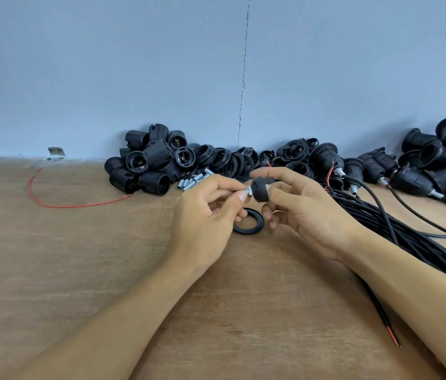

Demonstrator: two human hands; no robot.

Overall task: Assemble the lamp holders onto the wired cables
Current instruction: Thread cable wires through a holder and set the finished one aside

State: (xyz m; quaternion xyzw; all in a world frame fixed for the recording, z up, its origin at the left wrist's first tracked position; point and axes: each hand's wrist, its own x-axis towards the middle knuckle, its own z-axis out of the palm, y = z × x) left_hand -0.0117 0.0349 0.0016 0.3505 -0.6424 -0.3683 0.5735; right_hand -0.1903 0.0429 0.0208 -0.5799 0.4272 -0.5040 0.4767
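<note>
my right hand point(304, 209) grips holder cap point(260, 189) steady so my left hand point(205, 212), pinching the metal nipple point(247, 192), can screw it in, i reckon

Reaching in from bottom edge with both bare forearms, converging mid-frame. Pinching metal fitting point(247, 192) between thumb and forefinger of left hand point(205, 218), back of hand to camera, other fingers curled under. Gripping black cap point(260, 190) with right hand point(308, 212), thumb on top, fingers curled beneath. Fingertips nearly meeting.
</note>
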